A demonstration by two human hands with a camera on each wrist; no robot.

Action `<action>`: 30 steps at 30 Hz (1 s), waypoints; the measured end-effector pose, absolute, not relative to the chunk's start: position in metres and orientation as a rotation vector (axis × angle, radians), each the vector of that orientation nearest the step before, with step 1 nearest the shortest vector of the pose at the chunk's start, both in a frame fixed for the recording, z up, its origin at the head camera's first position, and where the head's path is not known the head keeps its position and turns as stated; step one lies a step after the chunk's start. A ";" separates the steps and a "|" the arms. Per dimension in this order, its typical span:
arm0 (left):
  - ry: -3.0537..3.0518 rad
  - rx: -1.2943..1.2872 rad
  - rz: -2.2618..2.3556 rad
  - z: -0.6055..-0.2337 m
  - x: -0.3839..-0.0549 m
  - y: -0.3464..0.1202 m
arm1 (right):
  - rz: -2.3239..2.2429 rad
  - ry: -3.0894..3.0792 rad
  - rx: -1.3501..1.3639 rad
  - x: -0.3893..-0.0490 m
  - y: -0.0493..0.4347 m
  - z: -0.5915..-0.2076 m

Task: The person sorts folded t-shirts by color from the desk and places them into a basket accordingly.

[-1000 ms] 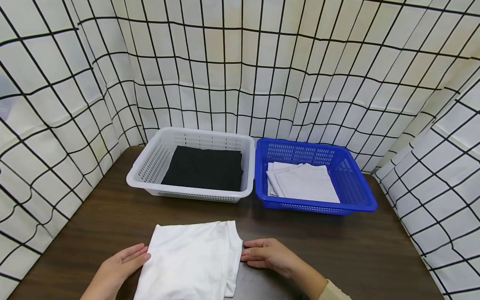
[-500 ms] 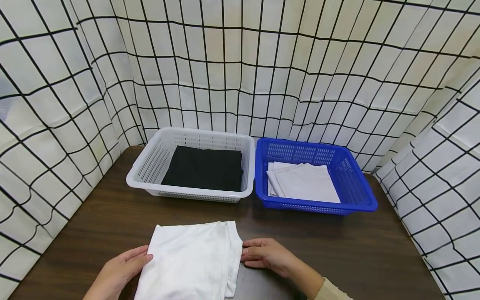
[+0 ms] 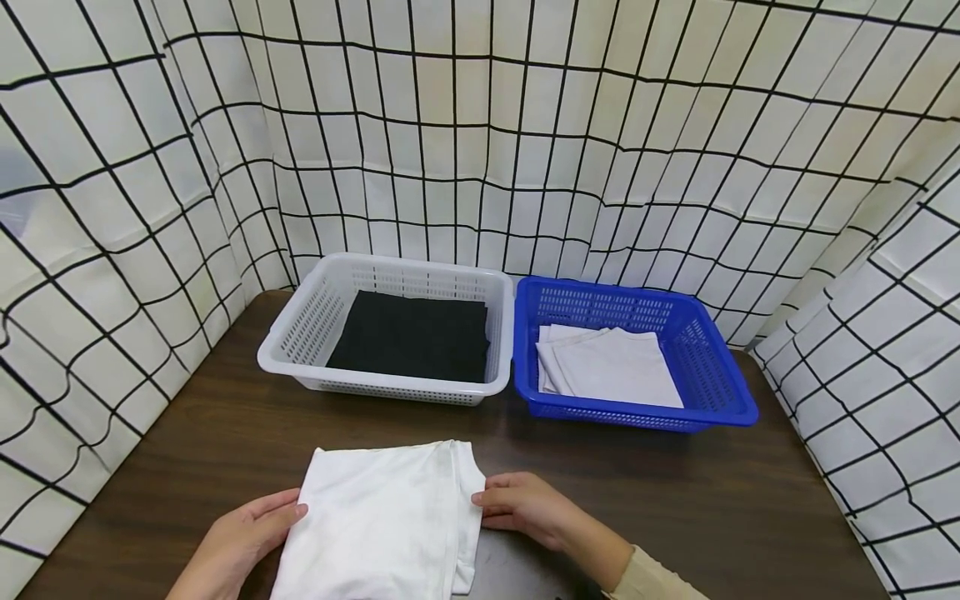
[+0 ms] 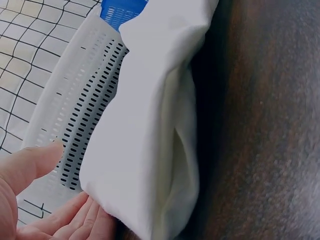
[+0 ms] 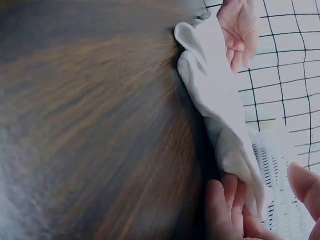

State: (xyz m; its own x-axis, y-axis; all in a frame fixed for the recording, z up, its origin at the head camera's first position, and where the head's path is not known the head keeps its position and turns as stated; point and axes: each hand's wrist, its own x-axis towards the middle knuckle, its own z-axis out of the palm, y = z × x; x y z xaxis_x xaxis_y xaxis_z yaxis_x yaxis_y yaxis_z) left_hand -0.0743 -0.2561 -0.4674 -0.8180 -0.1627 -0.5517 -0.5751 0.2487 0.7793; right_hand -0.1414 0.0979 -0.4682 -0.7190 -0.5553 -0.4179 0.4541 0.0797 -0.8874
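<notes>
On a dark brown table [image 3: 225,425], low in the head view and partly cut off by the lower border, a folded white cloth [image 3: 375,521], squarish, with layers showing in a step along the right side and with soft, thick folds seen edge-on in both wrist views. At the cloth's left edge, the left hand [image 3: 236,542], spread wide in the left wrist view, with thumb well away from the fingers [image 4: 82,217] and with fingertips touching the cloth. At the opposite edge, the right hand [image 3: 536,508], likewise wide between thumb and fingers in the right wrist view, with fingertips against the cloth's corner and slightly overlapping its edge in the head view. Hard to tell from these angles how far under the cloth with either set of fingertips. Over the right forearm, a cream sleeve [image 3: 656,575]. Beyond the cloth, farther back on the table, two baskets side by side: on the left, a white basket [image 3: 382,385] with slotted walls, holding folded black cloth [image 3: 412,337]; on the right, a blue basket [image 3: 630,411], holding folded white pieces [image 3: 615,367] toward its left side. Around the table's back and sides, a white curtain [image 3: 450,100] with black grid lines, wavy in places.
</notes>
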 end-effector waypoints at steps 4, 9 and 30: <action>2.138 -0.704 1.633 -0.470 -0.077 -0.257 | -1.747 1.656 -0.139 -0.142 0.094 -0.468; 2.120 -0.764 1.643 -0.473 -0.079 -0.259 | -1.748 1.645 -0.139 -0.140 0.088 -0.467; 2.173 -0.687 1.603 -0.478 -0.078 -0.245 | -1.780 1.648 -0.027 -0.131 0.074 -0.481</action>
